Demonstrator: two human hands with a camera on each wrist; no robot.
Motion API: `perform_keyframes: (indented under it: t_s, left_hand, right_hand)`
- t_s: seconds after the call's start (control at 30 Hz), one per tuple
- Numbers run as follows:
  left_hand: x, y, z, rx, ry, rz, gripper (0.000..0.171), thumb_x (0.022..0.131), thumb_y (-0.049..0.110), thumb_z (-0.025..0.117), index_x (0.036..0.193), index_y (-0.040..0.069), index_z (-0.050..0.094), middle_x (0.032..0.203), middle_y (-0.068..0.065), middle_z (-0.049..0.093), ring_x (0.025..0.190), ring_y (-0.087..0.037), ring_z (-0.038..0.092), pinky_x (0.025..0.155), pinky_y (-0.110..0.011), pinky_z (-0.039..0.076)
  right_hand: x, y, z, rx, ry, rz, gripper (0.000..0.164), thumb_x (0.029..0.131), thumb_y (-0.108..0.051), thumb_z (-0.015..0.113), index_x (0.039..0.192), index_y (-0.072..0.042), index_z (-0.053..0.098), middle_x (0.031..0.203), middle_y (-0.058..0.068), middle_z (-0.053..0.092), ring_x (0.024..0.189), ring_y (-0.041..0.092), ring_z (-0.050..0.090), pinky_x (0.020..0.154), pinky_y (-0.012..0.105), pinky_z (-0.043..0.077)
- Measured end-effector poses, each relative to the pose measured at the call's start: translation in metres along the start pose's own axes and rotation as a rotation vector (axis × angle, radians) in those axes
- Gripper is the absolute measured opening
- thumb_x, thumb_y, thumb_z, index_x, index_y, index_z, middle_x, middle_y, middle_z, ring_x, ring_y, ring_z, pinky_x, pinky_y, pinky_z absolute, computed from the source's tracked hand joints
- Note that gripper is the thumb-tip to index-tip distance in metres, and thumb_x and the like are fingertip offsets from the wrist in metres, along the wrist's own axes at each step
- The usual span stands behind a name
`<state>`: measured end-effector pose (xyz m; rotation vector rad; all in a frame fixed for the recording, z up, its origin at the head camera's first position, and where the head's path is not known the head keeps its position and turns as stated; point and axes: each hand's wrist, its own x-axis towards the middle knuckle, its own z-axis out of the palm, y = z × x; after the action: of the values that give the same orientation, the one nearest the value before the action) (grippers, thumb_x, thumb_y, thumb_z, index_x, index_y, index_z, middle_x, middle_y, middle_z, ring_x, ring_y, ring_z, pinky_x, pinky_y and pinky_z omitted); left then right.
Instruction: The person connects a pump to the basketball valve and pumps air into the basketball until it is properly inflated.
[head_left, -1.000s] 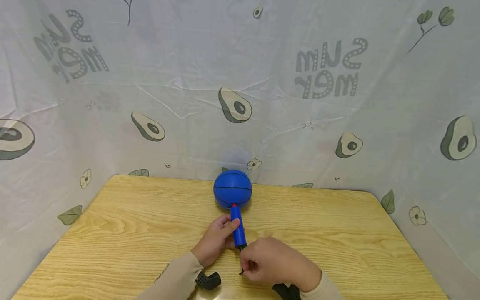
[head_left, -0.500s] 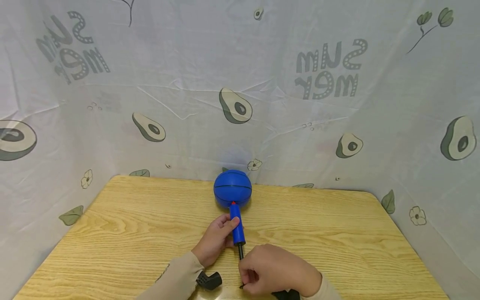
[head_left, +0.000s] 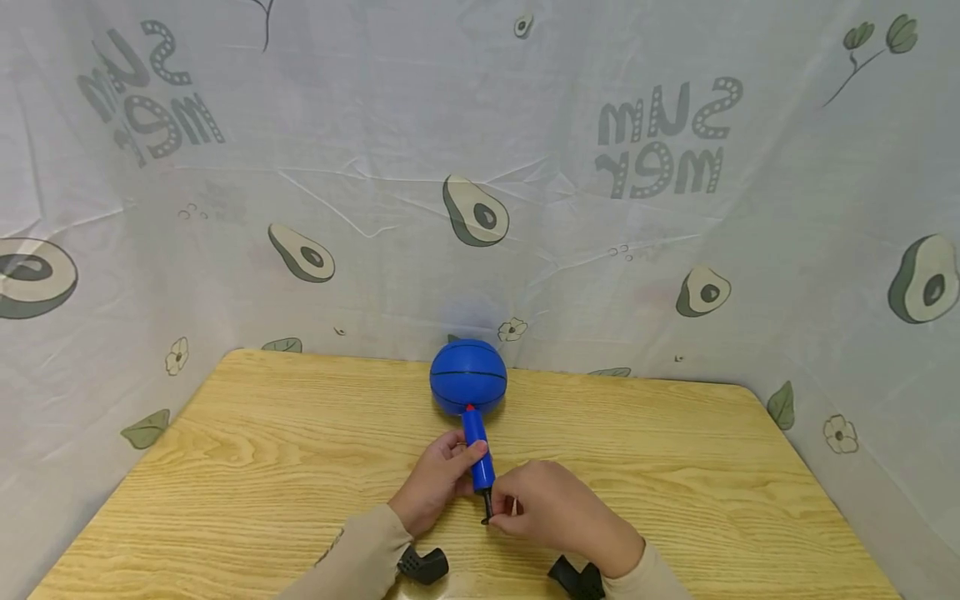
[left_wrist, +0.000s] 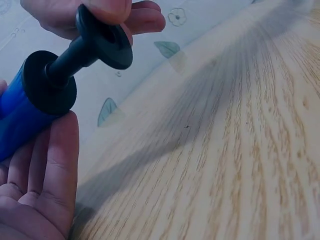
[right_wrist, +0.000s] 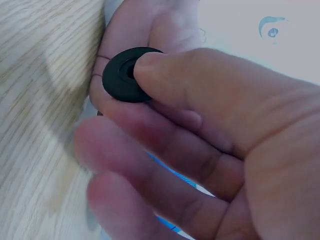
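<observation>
The ball (head_left: 468, 375) sits near the far edge of the tabletop (head_left: 300, 467), and the pump (head_left: 483, 473) points at it, its red tip (head_left: 470, 407) meeting the near side; whether a needle is inside cannot be told. Of the 2 hands, the left hand (head_left: 435, 487) grips the barrel (left_wrist: 20, 117), thumb on top, while the right hand (head_left: 551, 508) pinches the black handle (right_wrist: 116, 82). Some rod (left_wrist: 70, 66) shows outside the barrel, so the step seems to be pumping. To do it well, the left hand should probably hold the barrel firm and square to the ball, and the right should push and pull straight along the rod, since sideways force could bend it or twist the tip away.
</observation>
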<state>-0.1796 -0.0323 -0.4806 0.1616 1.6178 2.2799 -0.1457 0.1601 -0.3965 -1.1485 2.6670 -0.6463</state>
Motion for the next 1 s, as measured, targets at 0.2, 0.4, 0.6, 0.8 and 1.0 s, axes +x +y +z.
perform_keyframes:
  t_s: [0.2, 0.4, 0.6, 0.8, 1.0]
  left_hand:
    - [-0.001, -0.001, 0.003, 0.031, -0.03, -0.002, 0.044, 0.105, 0.026, 0.065, 0.129, -0.005, 0.048, 0.094, -0.001, 0.065, 0.082, -0.012, 0.067, 0.067, -0.025, 0.056]
    - [0.0, -0.004, 0.0, 0.061, -0.042, 0.003, 0.044, 0.105, 0.031, 0.064, 0.128, -0.004, 0.05, 0.093, -0.001, 0.065, 0.081, -0.012, 0.067, 0.067, -0.026, 0.057]
    - [0.001, -0.004, -0.002, 0.053, -0.032, -0.007, 0.044, 0.105, 0.033, 0.063, 0.127, -0.003, 0.052, 0.095, -0.001, 0.066, 0.08, -0.013, 0.066, 0.066, -0.027, 0.056]
    - [-0.001, -0.003, -0.003, 0.037, -0.024, -0.004, 0.044, 0.105, 0.034, 0.063, 0.127, -0.003, 0.052, 0.102, -0.006, 0.069, 0.083, -0.014, 0.067, 0.066, -0.027, 0.055]
    - [0.0, -0.002, -0.004, 0.028, -0.017, -0.004, 0.044, 0.105, 0.035, 0.063, 0.125, -0.002, 0.053, 0.106, -0.011, 0.07, 0.085, -0.014, 0.068, 0.066, -0.026, 0.056]
  right_hand:
    - [0.0, 0.0, 0.0, -0.004, -0.024, -0.026, 0.021, 0.089, -0.018, 0.084, 0.075, -0.023, 0.068, 0.07, -0.023, 0.057, 0.062, -0.009, 0.05, 0.058, 0.013, 0.044]
    - [-0.002, -0.005, 0.0, 0.01, -0.123, -0.071, 0.022, 0.09, -0.017, 0.082, 0.075, -0.024, 0.068, 0.068, -0.023, 0.053, 0.06, -0.008, 0.046, 0.057, 0.012, 0.042]
    - [-0.005, -0.012, 0.004, -0.001, -0.197, -0.193, 0.018, 0.091, -0.02, 0.081, 0.077, -0.023, 0.07, 0.068, -0.025, 0.053, 0.061, -0.013, 0.046, 0.057, 0.007, 0.04]
    - [-0.009, -0.021, 0.004, -0.014, -0.243, -0.277, 0.016, 0.092, -0.02, 0.079, 0.079, -0.024, 0.072, 0.069, -0.027, 0.054, 0.061, -0.019, 0.043, 0.058, 0.004, 0.04]
    - [-0.011, -0.026, 0.003, -0.025, -0.248, -0.3, 0.015, 0.092, -0.021, 0.079, 0.079, -0.023, 0.072, 0.069, -0.026, 0.055, 0.062, -0.022, 0.041, 0.059, 0.003, 0.04]
